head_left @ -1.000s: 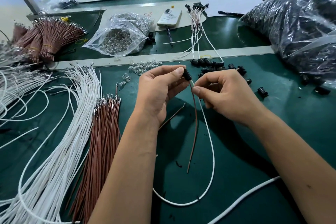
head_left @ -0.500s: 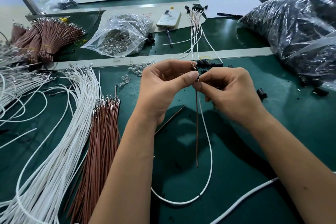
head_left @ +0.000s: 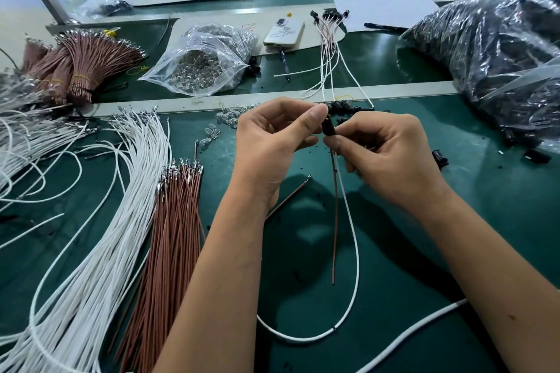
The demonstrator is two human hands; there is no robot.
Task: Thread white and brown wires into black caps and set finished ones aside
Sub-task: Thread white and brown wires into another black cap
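Left hand [head_left: 272, 142] pinches black cap [head_left: 328, 128]; right hand [head_left: 391, 154] pinches both wires beneath. Advise feeding straight, cap steady.

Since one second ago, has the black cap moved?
Yes. The black cap moved right and slightly away, toward the loose caps by the grey strip.

This was a factory assembly bench — a green work mat [head_left: 394, 251] with bulk white wires [head_left: 100, 221] and brown wires [head_left: 172, 236] left of the left hand [head_left: 272, 142], and bagged parts [head_left: 206, 63] beyond it — stock for repetitive handwork.
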